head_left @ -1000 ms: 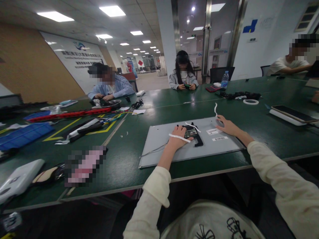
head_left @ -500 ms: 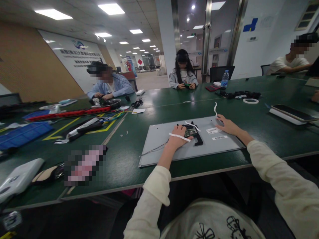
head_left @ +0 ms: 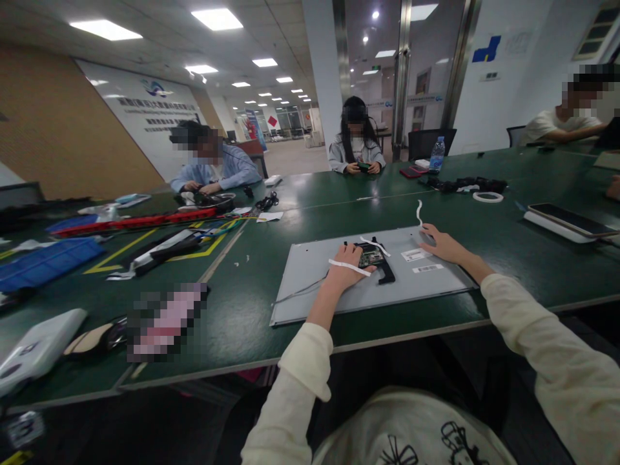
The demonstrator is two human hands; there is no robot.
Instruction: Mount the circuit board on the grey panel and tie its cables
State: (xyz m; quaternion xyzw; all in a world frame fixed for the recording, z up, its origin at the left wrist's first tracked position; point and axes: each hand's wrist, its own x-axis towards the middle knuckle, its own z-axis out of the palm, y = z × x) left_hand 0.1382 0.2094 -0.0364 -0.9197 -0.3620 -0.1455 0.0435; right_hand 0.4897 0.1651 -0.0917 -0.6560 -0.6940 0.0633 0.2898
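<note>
A grey flat panel [head_left: 310,284] lies on the green table in front of me. Near its middle sits a small circuit board [head_left: 371,256] with a black bracket [head_left: 386,274] beside it. My left hand [head_left: 345,270] rests on the panel just left of the board, fingers stretched toward it, and a white tape strip [head_left: 349,267] lies across its back. My right hand [head_left: 443,247] lies flat on the panel's far right part, fingers spread, close to a curled white strip [head_left: 419,212]. Two white labels [head_left: 420,261] sit between the hands.
A phone on a white box [head_left: 564,224] lies to the right, with a tape ring [head_left: 487,197] and black parts [head_left: 465,185] beyond. To the left are a blue tray [head_left: 43,261], a red bar [head_left: 135,222] and a white device [head_left: 33,349]. Three other people sit at the far sides.
</note>
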